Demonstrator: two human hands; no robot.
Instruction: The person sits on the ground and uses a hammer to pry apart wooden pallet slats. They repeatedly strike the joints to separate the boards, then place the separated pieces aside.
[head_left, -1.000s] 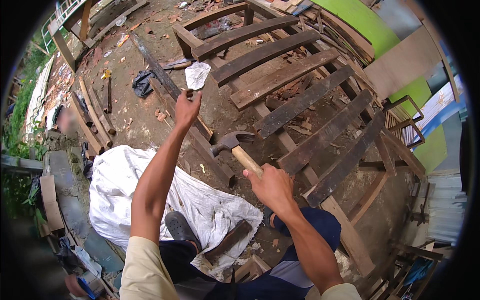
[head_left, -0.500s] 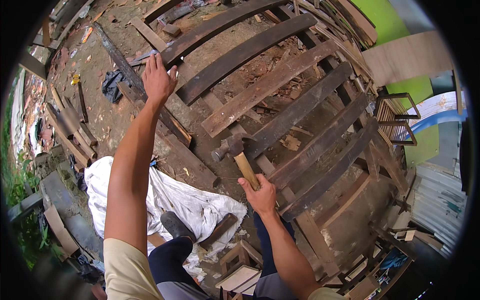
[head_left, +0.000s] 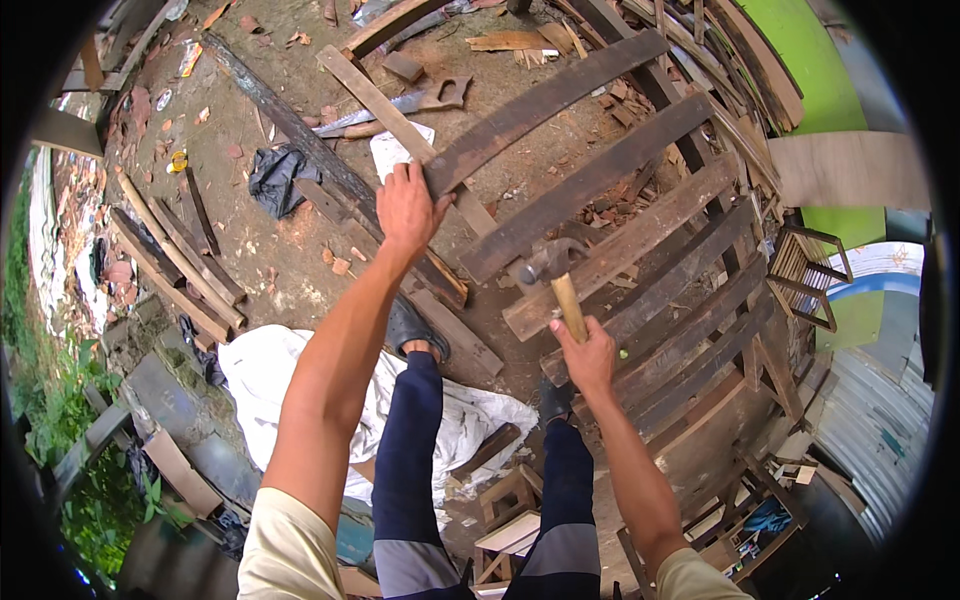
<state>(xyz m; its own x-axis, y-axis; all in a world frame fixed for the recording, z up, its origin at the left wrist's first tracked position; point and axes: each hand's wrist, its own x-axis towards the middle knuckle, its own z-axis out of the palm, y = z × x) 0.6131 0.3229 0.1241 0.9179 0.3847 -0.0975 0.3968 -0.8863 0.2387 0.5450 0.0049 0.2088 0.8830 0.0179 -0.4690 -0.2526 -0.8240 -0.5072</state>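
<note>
My left hand [head_left: 408, 212] grips the near left end of a dark, slightly curved wooden slat [head_left: 548, 118], fingers and thumb on either side of it. That slat lies across a lighter batten [head_left: 375, 100], one of several crosswise in a large wooden frame. My right hand [head_left: 588, 352] is closed round the wooden handle of a claw hammer [head_left: 566, 300]. The hammer's head is raised over the ends of a second dark slat [head_left: 590, 185] and a paler brown slat [head_left: 625, 245]. No nail can be made out at my left fingers.
A handsaw [head_left: 440, 95] lies on the dirt beyond the batten. Left of the frame are a black plastic bag [head_left: 280, 180], a long charred beam [head_left: 290, 125] and loose sticks [head_left: 180, 260]. White cloth [head_left: 270, 370] spreads by my feet; a small wooden rack [head_left: 805, 270] stands right.
My left foot has stepped forward off the white cloth. The view has shifted, bringing the saw into sight. My left hand stays at the slat's end; the hammer remains in my right hand.
</note>
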